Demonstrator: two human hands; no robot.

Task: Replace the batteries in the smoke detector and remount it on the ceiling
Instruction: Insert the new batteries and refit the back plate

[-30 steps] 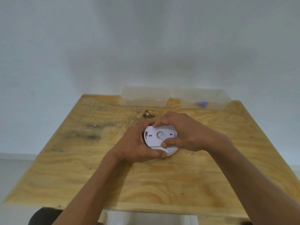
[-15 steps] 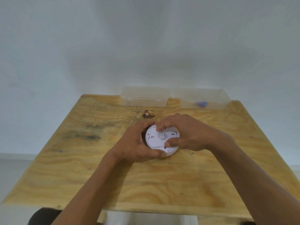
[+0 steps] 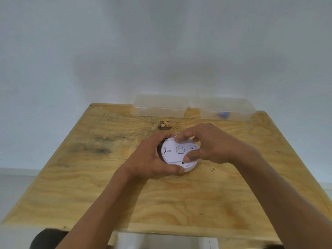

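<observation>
A round white smoke detector [image 3: 175, 154] sits at the middle of the wooden table [image 3: 107, 194], its flat back plate with slots and a centre hole facing up at me. My left hand [image 3: 152, 159] wraps its left rim, thumb under the near edge. My right hand [image 3: 210, 142] grips the back plate from the right, fingertips on the far edge and thumb on the near edge. No batteries are in sight.
Two clear plastic lidded boxes stand at the table's far edge: the left box [image 3: 160, 107] looks empty, the right box [image 3: 226, 111] holds a small blue object [image 3: 223, 115]. A dark knot [image 3: 164, 125] marks the wood just beyond the detector.
The back plate has turned under my right hand and now lies flatter on the detector body. Both hands stay in nearly the same place.
</observation>
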